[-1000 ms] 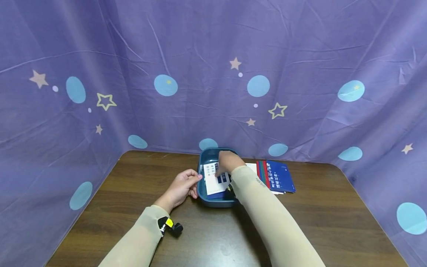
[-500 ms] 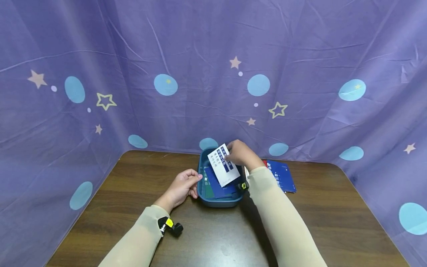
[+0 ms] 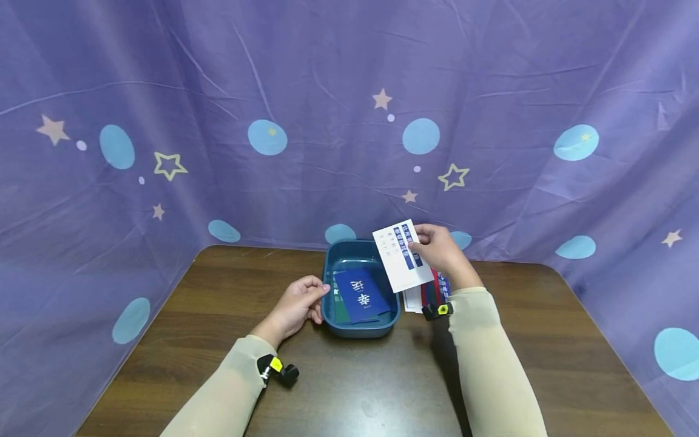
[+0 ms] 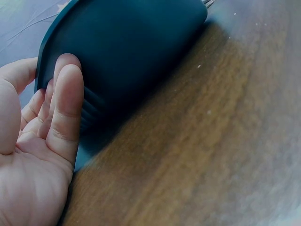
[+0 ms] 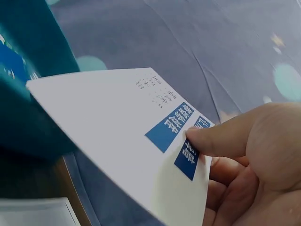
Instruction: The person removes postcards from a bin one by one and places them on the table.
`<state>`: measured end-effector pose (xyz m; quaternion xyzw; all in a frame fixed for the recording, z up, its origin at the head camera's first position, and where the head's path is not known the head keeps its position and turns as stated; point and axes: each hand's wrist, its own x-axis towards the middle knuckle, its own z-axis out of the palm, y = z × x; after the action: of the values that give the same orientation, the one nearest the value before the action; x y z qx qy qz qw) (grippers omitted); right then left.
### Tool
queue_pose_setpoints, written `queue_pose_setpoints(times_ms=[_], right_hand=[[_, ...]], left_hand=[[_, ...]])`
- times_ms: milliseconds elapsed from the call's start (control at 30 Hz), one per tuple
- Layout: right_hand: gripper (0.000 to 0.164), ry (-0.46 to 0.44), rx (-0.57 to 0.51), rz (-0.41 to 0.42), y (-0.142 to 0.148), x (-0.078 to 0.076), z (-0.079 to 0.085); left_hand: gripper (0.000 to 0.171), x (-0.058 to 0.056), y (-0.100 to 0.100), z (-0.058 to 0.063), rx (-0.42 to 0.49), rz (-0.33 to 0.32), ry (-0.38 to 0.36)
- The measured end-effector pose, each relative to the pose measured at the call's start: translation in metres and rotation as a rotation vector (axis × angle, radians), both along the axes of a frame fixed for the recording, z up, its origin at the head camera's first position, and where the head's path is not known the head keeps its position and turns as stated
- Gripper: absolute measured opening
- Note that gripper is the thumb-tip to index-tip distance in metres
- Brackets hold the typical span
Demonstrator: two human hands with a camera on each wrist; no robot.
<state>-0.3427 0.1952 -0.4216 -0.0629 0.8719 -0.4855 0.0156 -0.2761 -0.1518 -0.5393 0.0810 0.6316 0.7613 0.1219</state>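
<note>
My right hand [image 3: 440, 247] pinches a white card [image 3: 394, 262] with blue printed blocks, thumb on its face. The card is tilted above the right rim of a teal plastic bin [image 3: 360, 332]. In the right wrist view the same card [image 5: 108, 117] reaches out from the thumb toward the bin [image 5: 37, 117]. My left hand [image 3: 295, 306] grips the bin's left side, thumb at the rim and fingers against the outer wall, as the left wrist view of that hand [image 4: 42, 141] shows. Inside the bin lie a blue card [image 3: 360, 297] with white characters and a green card [image 3: 341, 311] partly under it.
Right of the bin, partly hidden by my right hand and the held card, several cards lie overlapped on the wooden table [image 3: 349, 388]: a white one [image 3: 412, 300], a red one [image 3: 441, 290] and blue ones. A purple curtain [image 3: 338, 91] hangs behind the table.
My right hand has lifted the white card out of the bin and carried it to the right, uncovering the blue and green cards. The left hand has stayed at the bin's side.
</note>
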Motion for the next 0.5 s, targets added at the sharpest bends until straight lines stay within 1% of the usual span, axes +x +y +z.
queue_pose_setpoints(times_ms=[100, 233, 333, 500], right_hand=[[0.043, -0.02, -0.031, -0.047, 0.018, 0.002, -0.002], [0.046, -0.046, -0.032, -0.09, 0.041, 0.003, -0.004], [0.047, -0.091, -0.038, -0.129, 0.059, 0.004, -0.004], [0.05, -0.111, 0.05, -0.166, 0.087, 0.009, -0.004]], left_hand=[[0.014, -0.001, -0.001, -0.001, 0.001, 0.0, 0.003], [0.014, -0.001, -0.002, -0.002, -0.001, 0.002, 0.009], [0.014, -0.002, -0.002, -0.003, -0.006, -0.005, 0.016], [0.014, -0.001, -0.001, -0.002, -0.003, -0.002, 0.013]])
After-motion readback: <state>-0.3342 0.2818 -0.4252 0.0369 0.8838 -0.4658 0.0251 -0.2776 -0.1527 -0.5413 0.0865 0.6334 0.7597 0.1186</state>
